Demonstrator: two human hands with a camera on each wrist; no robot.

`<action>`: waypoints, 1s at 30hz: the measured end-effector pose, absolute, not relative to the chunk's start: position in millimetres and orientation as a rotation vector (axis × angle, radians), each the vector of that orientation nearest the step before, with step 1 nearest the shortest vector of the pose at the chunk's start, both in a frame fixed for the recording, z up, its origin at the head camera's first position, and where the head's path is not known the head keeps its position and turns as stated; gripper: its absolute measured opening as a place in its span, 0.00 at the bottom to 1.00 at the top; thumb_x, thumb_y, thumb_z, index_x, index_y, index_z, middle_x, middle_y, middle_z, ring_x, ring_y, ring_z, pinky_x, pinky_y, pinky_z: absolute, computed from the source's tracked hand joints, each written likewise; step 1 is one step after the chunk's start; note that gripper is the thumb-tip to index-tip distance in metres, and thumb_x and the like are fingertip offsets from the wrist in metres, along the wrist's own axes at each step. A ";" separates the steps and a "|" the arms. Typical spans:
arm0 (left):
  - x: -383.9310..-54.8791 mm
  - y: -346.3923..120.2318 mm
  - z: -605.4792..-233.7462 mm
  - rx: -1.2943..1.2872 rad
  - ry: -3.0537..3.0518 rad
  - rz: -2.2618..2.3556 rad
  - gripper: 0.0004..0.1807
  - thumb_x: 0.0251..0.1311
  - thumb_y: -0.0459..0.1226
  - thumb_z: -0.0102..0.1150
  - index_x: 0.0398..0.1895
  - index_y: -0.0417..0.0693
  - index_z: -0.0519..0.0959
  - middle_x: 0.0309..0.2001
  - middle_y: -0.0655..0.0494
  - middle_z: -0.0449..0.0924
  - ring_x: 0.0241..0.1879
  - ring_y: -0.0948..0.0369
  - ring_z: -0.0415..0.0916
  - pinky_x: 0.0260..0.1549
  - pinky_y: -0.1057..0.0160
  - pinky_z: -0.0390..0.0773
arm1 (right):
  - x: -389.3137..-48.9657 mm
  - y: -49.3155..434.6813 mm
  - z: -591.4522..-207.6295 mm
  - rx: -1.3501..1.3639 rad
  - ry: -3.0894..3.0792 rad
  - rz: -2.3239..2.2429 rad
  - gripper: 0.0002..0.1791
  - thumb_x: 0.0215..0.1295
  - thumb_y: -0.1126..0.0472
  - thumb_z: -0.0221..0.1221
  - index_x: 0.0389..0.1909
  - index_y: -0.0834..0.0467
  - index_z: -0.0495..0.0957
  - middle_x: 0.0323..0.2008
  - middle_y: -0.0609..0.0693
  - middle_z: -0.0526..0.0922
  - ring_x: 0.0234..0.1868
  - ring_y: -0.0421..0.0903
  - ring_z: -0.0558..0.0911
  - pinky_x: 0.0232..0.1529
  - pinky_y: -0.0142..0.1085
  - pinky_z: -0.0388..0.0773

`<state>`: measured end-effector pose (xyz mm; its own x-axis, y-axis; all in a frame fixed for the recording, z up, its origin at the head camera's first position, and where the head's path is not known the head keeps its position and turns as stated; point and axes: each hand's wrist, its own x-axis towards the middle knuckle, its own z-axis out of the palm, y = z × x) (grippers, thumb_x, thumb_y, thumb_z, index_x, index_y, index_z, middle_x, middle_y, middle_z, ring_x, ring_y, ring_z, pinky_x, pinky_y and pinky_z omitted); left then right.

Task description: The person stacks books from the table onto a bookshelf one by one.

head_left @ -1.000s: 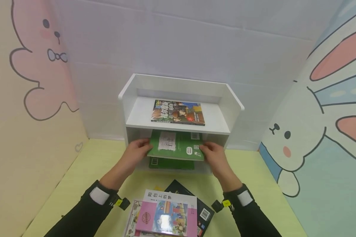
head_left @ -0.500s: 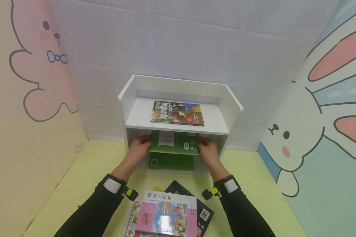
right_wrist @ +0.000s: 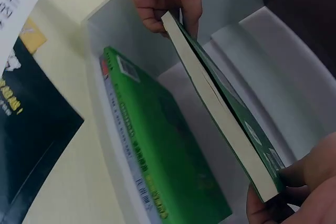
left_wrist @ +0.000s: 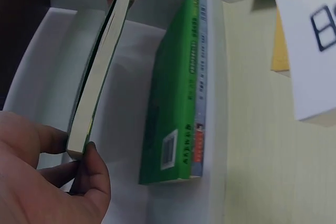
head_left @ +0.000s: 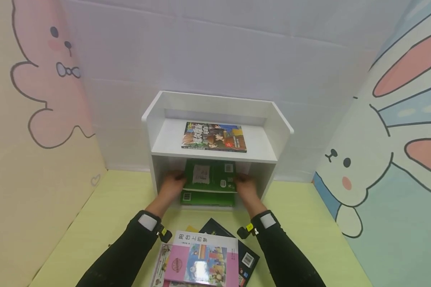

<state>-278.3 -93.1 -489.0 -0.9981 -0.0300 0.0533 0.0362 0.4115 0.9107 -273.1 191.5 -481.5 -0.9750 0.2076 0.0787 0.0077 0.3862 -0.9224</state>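
Note:
Both hands hold a green book (head_left: 210, 177) inside the lower compartment of a white shelf unit (head_left: 215, 156). My left hand (head_left: 171, 185) pinches its left end between thumb and fingers, and my right hand (head_left: 246, 188) grips the right end. Below it, another green book (head_left: 209, 199) lies flat at the front of the compartment. In the left wrist view, a greyish-blue book (left_wrist: 200, 85) shows beneath that lower green one. A gap separates the held book (right_wrist: 218, 103) from this stack in the right wrist view.
A comic-style book (head_left: 214, 137) lies on the upper shelf. On the yellow surface (head_left: 122, 199) in front are a pink and white book (head_left: 204, 257), a dark book (head_left: 249, 259) and others partly hidden under them. Painted walls flank both sides.
Both hands have gone deeper into the lower compartment with the green book and drawn closer together. In the last half second the book has come down nearer the stack below.

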 end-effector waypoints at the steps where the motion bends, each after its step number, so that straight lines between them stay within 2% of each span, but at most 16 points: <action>1: -278.5 -92.7 -490.9 -0.003 -2.590 -1.671 0.27 0.79 0.37 0.56 0.75 0.32 0.75 0.72 0.29 0.73 0.71 0.34 0.72 0.69 0.33 0.74 | -274.3 191.2 -485.1 -0.198 -2.468 1.633 0.23 0.84 0.61 0.57 0.71 0.70 0.77 0.63 0.68 0.82 0.59 0.61 0.82 0.60 0.52 0.82; 7: -281.0 -89.9 -505.5 0.036 -2.652 -1.623 0.27 0.81 0.38 0.55 0.76 0.33 0.75 0.72 0.30 0.75 0.71 0.36 0.73 0.69 0.34 0.74 | -276.4 189.2 -499.5 -0.252 -2.518 1.607 0.23 0.85 0.62 0.55 0.71 0.72 0.76 0.66 0.71 0.79 0.65 0.66 0.80 0.66 0.58 0.79; 14: -276.2 -87.6 -514.5 0.040 -2.697 -1.548 0.26 0.80 0.36 0.55 0.72 0.26 0.75 0.69 0.27 0.77 0.68 0.35 0.76 0.68 0.35 0.76 | -273.3 185.8 -507.0 -0.239 -2.572 1.546 0.21 0.83 0.63 0.56 0.65 0.76 0.78 0.58 0.72 0.83 0.53 0.63 0.85 0.52 0.51 0.86; 19: -271.3 -86.6 -513.8 0.011 -2.730 -1.457 0.23 0.79 0.34 0.54 0.66 0.23 0.78 0.62 0.27 0.82 0.60 0.38 0.81 0.60 0.37 0.81 | -270.9 182.7 -507.4 -0.207 -2.590 1.552 0.21 0.82 0.66 0.56 0.65 0.77 0.79 0.55 0.73 0.85 0.46 0.59 0.86 0.43 0.45 0.86; 24: -270.5 -86.3 -516.3 0.001 -2.780 -1.365 0.18 0.78 0.34 0.55 0.59 0.26 0.82 0.53 0.33 0.86 0.49 0.45 0.83 0.51 0.42 0.84 | -270.0 180.5 -508.6 -0.186 -2.648 1.430 0.19 0.82 0.65 0.56 0.62 0.76 0.82 0.52 0.70 0.87 0.45 0.57 0.87 0.42 0.46 0.86; 30: -270.0 -84.6 -517.3 -0.055 -2.794 -1.252 0.15 0.76 0.33 0.56 0.51 0.27 0.84 0.43 0.37 0.86 0.39 0.48 0.80 0.40 0.46 0.83 | -271.0 178.7 -515.8 -0.137 -2.660 1.289 0.16 0.79 0.67 0.57 0.55 0.77 0.85 0.47 0.69 0.89 0.43 0.57 0.86 0.41 0.48 0.85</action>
